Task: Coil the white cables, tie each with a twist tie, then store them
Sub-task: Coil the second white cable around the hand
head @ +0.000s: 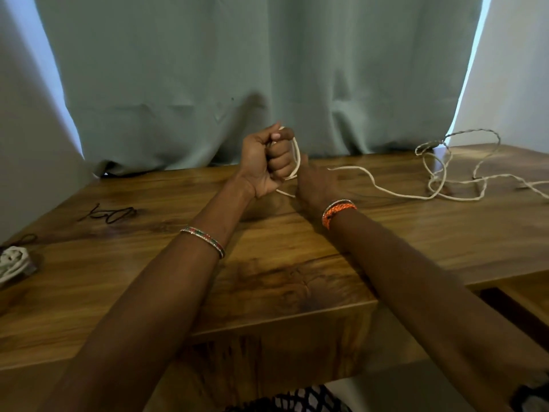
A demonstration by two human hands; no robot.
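Note:
My left hand (267,162) is raised above the wooden table (267,278) in a fist, closed on loops of a white cable (395,195). One loop runs down the fist's right side. My right hand (316,184) is blurred just right of the fist, fingers spread near the cable; whether it grips the cable is unclear. From the hands the cable trails right across the table in loose tangled curves. A coiled white cable bundle (13,263) lies at the left edge. Dark twist ties (110,214) lie on the table's left side.
A grey-green curtain (252,78) hangs right behind the table's far edge. The table's front edge is close to my body, with a lower shelf (523,295) at the right. Another dark tie (25,239) lies near the coiled bundle.

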